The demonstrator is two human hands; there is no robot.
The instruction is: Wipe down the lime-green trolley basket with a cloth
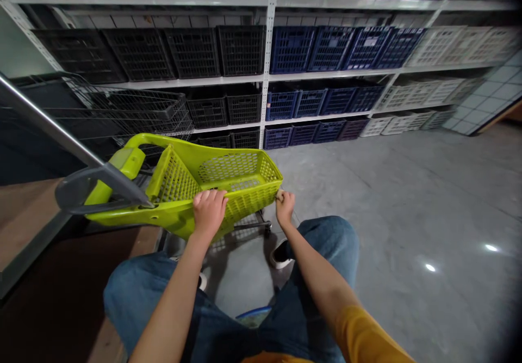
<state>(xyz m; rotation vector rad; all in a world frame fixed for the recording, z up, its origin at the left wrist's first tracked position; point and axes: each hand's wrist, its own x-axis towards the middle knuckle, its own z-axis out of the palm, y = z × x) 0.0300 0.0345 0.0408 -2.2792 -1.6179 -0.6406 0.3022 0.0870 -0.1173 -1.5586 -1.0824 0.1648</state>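
Observation:
A lime-green plastic shopping cart (248,200) stands in front of me, its basket side turned towards my knees. My left hand (209,210) is closed over the near rim, fingers curled to the inside. At the basket's right-hand corner, my right hand (285,206) is closed in a fist against the outside. A small pale bit of something shows at its fingers, too little to name. The cart's inside looks bare, with a perforated flap (175,175) at the handle end. Below the basket a caster (267,228) is visible.
A metal pole with a dark grey plastic piece (118,180) crosses the cart's handle end. Behind are a wire cart (142,112) and shelves of black crates (240,53), blue crates (291,50) and white crates (436,47). A blue-rimmed container (255,315) sits between my legs. Brown ledge (28,205) at left.

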